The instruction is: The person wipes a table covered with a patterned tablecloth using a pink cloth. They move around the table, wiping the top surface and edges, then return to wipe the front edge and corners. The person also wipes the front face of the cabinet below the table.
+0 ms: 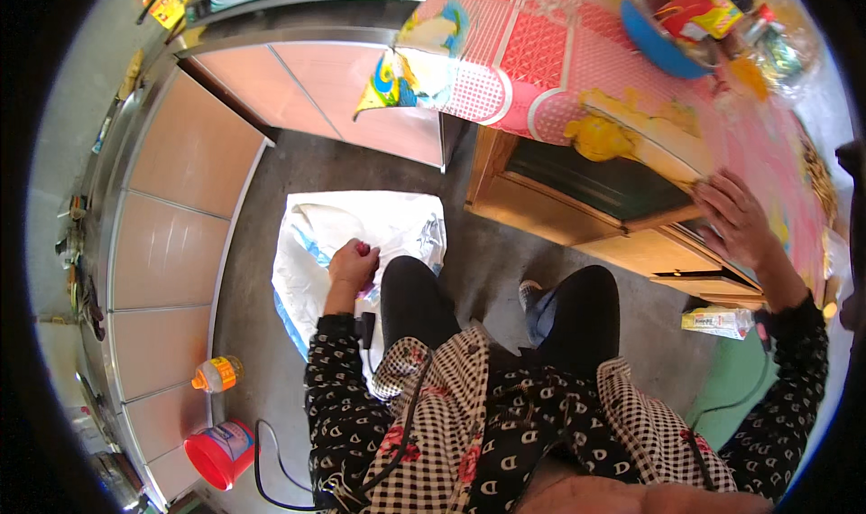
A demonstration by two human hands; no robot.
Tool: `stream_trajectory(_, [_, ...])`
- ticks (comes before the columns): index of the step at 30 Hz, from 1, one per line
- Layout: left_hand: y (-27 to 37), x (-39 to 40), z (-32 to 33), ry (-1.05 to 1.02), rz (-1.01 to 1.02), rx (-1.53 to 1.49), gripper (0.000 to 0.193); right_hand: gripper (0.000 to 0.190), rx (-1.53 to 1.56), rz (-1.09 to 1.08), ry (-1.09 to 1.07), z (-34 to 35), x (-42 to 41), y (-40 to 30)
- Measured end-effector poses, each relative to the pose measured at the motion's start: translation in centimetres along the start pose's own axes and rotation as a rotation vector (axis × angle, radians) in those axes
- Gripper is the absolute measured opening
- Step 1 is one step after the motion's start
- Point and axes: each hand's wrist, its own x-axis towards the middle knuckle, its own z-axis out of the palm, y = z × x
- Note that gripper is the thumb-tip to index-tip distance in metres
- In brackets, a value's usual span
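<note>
My left hand [352, 268] is closed around a small red-purple item [365, 249], mostly covered by the fingers; it may be a bunched cloth. That hand is above a white plastic sack [406, 219] with blue print, which lies spread on the floor beside my left knee. Over on the right, my right hand [734, 217] has its fingers stretched out and nothing in its grasp. It is at the edge of a table covered by a pink patterned tablecloth [534, 54] and seems to touch it.
A blue basin [656, 40] with colourful packets stands on the table. Below is a wooden cabinet [561, 213]. Pink-panelled cupboards [169, 250] line the left. A bottle [218, 374] and a red bucket [220, 456] are on the floor; a carton [717, 322] lies at right. Cables hang near both arms.
</note>
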Motion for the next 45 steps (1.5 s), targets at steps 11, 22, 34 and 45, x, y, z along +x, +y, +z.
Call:
stream_trajectory(11, [21.5, -12.1, 1.7, -0.419, 0.294, -1.358, 0.028, 0.068, 0.602, 0.273, 0.514, 2.2, 10.4, -21.1])
stream_trajectory(22, [25.3, -19.1, 2.4, -1.123, 0.306, -1.66, 0.061, 0.062, 0.879, 0.48, 0.521, 2.5, 13.4, -23.3])
stream_trajectory(34, [35.2, -9.9, 1.2, -0.814, 0.651, -1.601, 0.056, 0.067, -0.022, 0.644, 0.825, 1.6, 10.8, -10.1])
stream_trajectory(45, [37.8, -10.2, 4.1, -0.648, 0.675, -1.702, 0.04, 0.047, -0.011, 0.364, 0.726, 1.3, 18.1, -10.1])
